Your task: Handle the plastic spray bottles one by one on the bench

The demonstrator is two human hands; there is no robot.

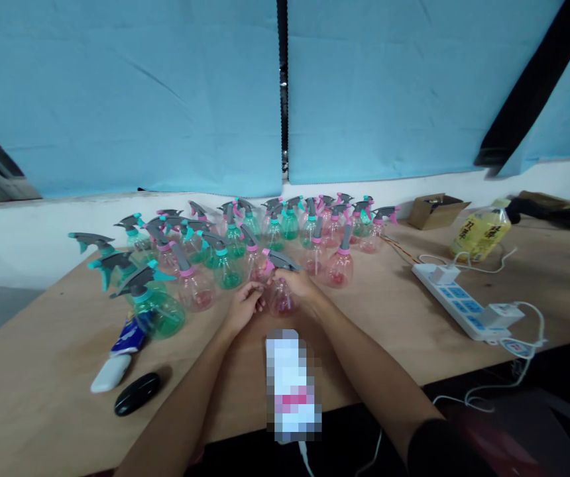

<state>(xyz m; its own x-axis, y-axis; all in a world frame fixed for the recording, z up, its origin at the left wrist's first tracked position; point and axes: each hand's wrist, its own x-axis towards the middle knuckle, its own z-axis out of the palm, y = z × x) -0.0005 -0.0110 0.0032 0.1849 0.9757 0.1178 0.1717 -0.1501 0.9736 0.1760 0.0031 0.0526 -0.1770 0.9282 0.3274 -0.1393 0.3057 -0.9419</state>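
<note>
A pink-tinted clear spray bottle (284,305) with a grey and pink trigger head stands upright on the near side of the bottle group. My right hand (295,283) is closed around its neck, just under the trigger head. Just left of this bottle is my left hand (246,307), its fingers loosely bent and apart, with nothing visible in them. Whether its fingertips touch the bottle I cannot tell. Behind both hands stand several more spray bottles, some pink, like the pink bottle (341,268) to the right, others green, like the green bottle (228,270).
A phone (292,387) with a blurred screen lies before me, cable attached. On the left are a blue and white tube (130,336) and a black oval case (137,394). Rightward sit a power strip (456,301), a yellow-labelled bottle (481,230) and a cardboard box (437,212).
</note>
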